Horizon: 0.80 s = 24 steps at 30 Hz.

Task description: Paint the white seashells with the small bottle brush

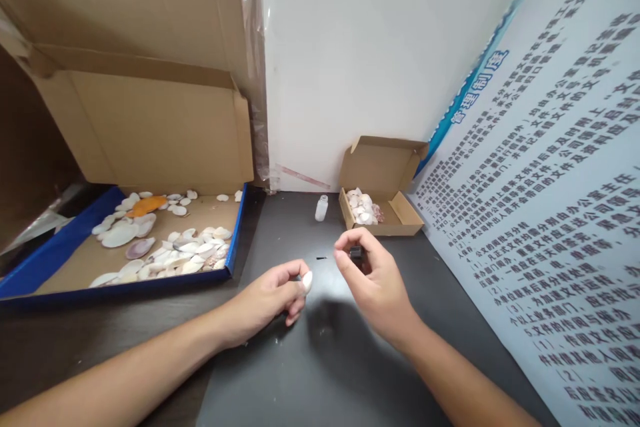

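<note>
Shell [308, 281], white and small, held out over the dark grey tabletop [265, 380]; its long axis stands steeply, the upper end leaning slightly away and toward the right hand [375, 283]. The left hand [273, 295] is clamped on it, thumb against forefinger, with the other fingers curled beneath and the forearm slanting in from the lower left. The right hand, apart from the left, arches with thumb and forefinger tips close together; a black object [357, 253] shows inside its curl, though whether it is gripped cannot be told. A thin dark streak [321, 258] lies between the hands and slightly beyond them. Left of and beyond the left hand, a blue-walled box [237, 230] contains loose shells [187, 250]. Beyond both hands stand a whitish bottle [321, 209] and, to its right, an open cardboard box [407, 213] with more shells [364, 207].
</note>
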Motion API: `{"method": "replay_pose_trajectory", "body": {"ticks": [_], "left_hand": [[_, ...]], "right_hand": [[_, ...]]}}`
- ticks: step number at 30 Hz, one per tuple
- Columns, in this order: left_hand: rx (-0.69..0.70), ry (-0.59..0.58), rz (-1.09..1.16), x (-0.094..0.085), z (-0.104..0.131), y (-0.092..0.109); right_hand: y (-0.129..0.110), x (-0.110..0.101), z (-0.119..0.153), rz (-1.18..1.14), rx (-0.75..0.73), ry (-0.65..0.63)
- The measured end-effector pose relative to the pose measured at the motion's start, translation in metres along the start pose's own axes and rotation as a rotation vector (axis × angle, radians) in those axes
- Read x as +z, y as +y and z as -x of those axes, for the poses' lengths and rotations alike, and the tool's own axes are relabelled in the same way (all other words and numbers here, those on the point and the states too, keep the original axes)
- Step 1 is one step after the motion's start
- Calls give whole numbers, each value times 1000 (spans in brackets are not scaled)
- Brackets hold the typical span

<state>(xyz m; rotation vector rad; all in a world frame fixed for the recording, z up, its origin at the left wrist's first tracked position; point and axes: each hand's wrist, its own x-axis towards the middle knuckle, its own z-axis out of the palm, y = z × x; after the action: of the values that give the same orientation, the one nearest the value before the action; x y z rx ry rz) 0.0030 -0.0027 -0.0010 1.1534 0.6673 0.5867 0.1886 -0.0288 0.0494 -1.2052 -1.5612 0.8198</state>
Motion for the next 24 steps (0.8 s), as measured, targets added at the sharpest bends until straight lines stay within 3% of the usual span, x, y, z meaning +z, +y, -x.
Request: {"method": "replay_pose_trajectory", "body": {"ticks": [3, 9, 16, 21, 24], "left_hand": [[-9, -15, -78, 1, 0, 0], [42, -14, -191, 5, 2, -3], [12, -22, -290, 8, 3, -1], [22, -31, -319, 9, 5, 6], [40, -29, -348, 10, 5, 7]], "right_hand": [[9, 3, 10, -20, 6, 18], [18, 13, 22, 27, -86, -91], [18, 8, 23, 179, -187, 11], [18, 6, 23, 92, -167, -66], [19, 7, 22, 138, -160, -32]]}}
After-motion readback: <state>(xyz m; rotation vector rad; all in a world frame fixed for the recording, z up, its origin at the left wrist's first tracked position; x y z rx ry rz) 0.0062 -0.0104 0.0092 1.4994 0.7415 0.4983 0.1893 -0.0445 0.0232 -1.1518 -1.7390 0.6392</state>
